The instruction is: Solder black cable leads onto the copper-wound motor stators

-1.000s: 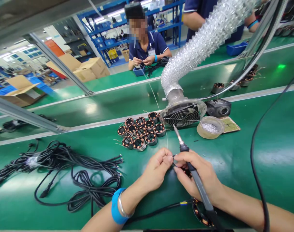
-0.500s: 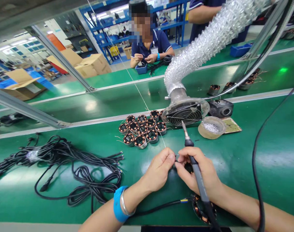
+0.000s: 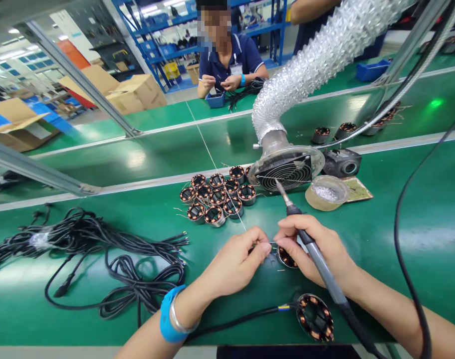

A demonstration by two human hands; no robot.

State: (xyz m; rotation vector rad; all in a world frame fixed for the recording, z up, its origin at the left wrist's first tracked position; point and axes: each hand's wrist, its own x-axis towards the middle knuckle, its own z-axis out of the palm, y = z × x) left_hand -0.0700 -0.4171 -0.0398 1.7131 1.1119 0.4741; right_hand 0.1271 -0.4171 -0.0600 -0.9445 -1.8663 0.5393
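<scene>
Left grip [image 3: 237, 262] pinches wire [image 3: 214, 164], right grip [image 3: 331, 247] clasps the iron [image 3: 325, 273], one coil [image 3: 325, 326] near the bench's [image 3: 410, 214] front edge looks cabled, rear cluster [image 3: 217, 196] uncabled!

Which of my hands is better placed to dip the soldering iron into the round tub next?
Likely your right hand: it holds the soldering iron and sits nearer the round tub. Your left hand, off the iron, is farther away.

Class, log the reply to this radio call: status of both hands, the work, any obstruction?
Right hand gripping iron. Left hand pinching thin wire. Copper-wound ring partly hidden by right hand.
</scene>
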